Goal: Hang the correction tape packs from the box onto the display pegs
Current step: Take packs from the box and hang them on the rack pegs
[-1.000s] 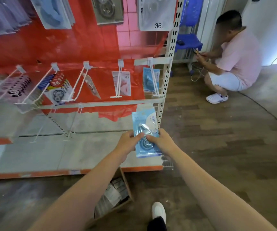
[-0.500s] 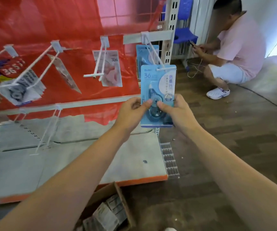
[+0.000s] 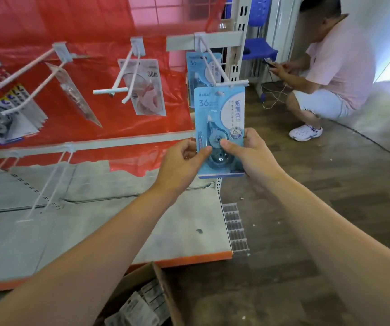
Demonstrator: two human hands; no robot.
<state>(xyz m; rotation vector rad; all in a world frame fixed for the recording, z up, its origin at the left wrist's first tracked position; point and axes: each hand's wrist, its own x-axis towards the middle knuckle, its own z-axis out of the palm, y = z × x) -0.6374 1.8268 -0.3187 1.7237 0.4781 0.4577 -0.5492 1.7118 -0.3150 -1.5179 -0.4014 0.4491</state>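
The blue correction tape pack (image 3: 220, 128) is held upright in front of the rightmost display peg (image 3: 215, 64), with its top edge just at the peg's front crossbar. The left hand (image 3: 182, 163) pinches its lower left edge, thumb on the front; the right hand (image 3: 250, 154) pinches the lower right side in the same way, so the fingers of both hands are curled on the card.

I judge the pack to be light: a thin printed card with a clear plastic blister over the tape roller. The card is stiff enough to stand up by itself but it may bend if squeezed hard, and the glossy surface can slip. The low grip at both edges seems good, because it leaves the hang hole at the top free.

The long axis is vertical. The printed face looks toward the camera, the hang hole end points up and the roller sits in the lower half. Another blue pack (image 3: 202, 71) already hangs further back on this peg. The cardboard box (image 3: 158, 290) with more packs stands on the floor below.
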